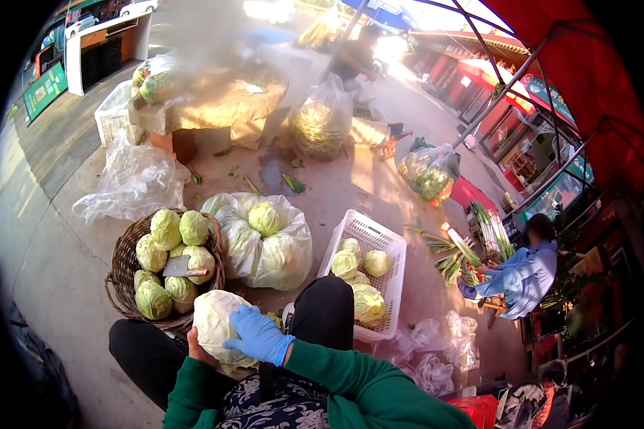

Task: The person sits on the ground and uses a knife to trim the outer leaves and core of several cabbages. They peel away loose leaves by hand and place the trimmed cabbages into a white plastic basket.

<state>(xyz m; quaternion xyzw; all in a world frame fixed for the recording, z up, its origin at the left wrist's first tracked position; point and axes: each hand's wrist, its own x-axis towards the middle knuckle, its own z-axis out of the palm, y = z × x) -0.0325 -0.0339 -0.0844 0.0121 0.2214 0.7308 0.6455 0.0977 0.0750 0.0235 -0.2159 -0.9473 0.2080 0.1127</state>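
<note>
A pale, round head of cabbage [214, 324] rests between my two hands, above my lap. My left hand [197, 347], bare, cups its left side, with most of the fingers hidden behind it. My right hand [260, 335], in a blue disposable glove, presses against its right side. Just beyond stands a wicker basket [119, 268] holding several cabbages. On top of those lies a cleaver [178, 266] with a broad metal blade and a wooden handle. To the right, a white plastic crate [394, 252] contains several pale cabbages.
A clear plastic bag of cabbages [265, 246] sits between basket and crate. Crumpled plastic sheeting [134, 177] lies behind the basket. At right, a seated person [526, 273] handles leeks [461, 244]. Plastic bags [434, 348] litter the ground beside me. Stuffed sacks [322, 120] stand farther off.
</note>
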